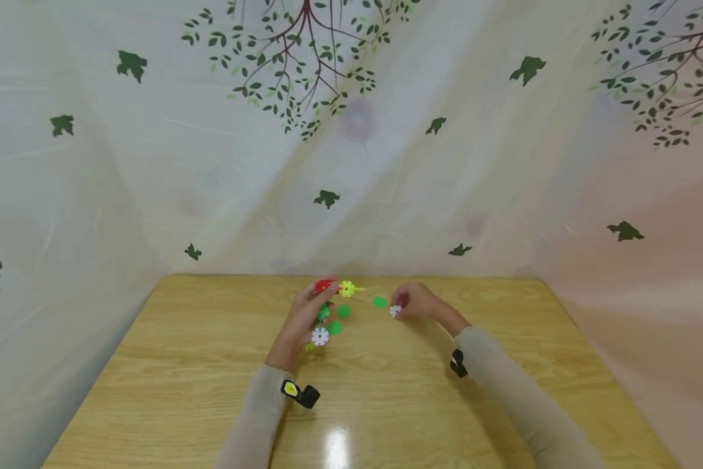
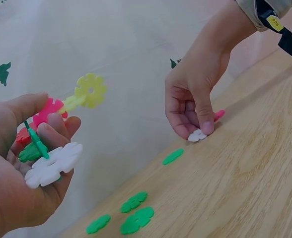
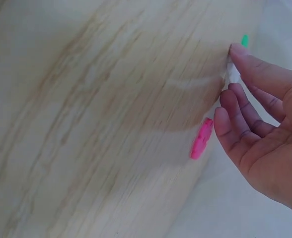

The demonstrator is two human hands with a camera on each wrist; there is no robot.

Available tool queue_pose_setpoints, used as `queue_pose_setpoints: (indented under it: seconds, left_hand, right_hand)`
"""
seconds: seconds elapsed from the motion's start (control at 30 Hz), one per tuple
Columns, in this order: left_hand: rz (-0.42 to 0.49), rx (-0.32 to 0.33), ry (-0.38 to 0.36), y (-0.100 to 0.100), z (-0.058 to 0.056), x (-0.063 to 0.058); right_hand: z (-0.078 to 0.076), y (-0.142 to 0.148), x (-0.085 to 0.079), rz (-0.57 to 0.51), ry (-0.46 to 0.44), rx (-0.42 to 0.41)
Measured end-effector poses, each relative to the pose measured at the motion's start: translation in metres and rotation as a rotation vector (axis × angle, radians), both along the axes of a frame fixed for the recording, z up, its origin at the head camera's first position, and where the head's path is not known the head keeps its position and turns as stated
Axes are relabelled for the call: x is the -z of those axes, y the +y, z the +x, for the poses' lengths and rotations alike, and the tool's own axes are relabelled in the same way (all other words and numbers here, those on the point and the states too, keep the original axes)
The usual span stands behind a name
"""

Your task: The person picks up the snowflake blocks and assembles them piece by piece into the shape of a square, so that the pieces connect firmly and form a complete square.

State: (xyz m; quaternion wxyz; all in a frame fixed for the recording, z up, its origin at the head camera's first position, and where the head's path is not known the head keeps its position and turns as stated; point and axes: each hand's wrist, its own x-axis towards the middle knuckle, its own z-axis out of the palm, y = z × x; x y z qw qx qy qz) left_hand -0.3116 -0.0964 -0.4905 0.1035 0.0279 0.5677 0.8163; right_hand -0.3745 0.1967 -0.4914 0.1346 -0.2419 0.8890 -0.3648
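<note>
The left hand (image 1: pixel 303 319) curls round a linked chain (image 2: pixel 33 151) of flower-shaped discs. Seen from the head, its red disc (image 1: pixel 322 286) sits at that hand's one o'clock, a yellow disc (image 1: pixel 346 288) at two, and a white end disc (image 1: pixel 320 336) at about five. The right hand (image 1: pixel 419 301) pinches a small white disc (image 1: pixel 395 311) at its eight o'clock, separate from the chain. The right wrist view shows a pink disc (image 3: pixel 201 139) just beside those fingertips, also toward eight.

In the left wrist view, three green discs (image 2: pixel 137 220) lie near one another at the left hand's four o'clock; a fourth green disc (image 2: pixel 173 156) lies at the right hand's seven. Beneath is the wooden tabletop (image 1: pixel 386 397); at twelve hangs a leaf-patterned curtain (image 1: pixel 386 169).
</note>
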Motion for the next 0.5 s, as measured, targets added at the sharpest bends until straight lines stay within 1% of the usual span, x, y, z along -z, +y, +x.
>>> queue_pose_setpoints:
  seconds: [0.13,0.23,0.3,0.43,0.5]
  left_hand:
    - [-0.03,0.017,0.0,-0.003,-0.002,0.001]
    - [-0.056,0.02,0.007,-0.006,-0.002,0.001]
    - [-0.063,0.023,0.007,-0.007,-0.003,0.001]
    - [-0.059,0.027,-0.005,-0.009,-0.004,0.001]
    - [-0.052,0.023,-0.015,-0.009,-0.003,0.0]
  right_hand:
    - [0.001,0.001,-0.001,-0.007,-0.017,-0.008]
    - [-0.002,0.002,-0.001,-0.006,-0.023,-0.024]
    - [-0.003,0.001,-0.003,-0.013,-0.044,-0.024]
    - [-0.004,-0.001,-0.01,-0.077,-0.095,0.012]
    - [-0.002,-0.003,-0.014,-0.131,-0.119,0.035]
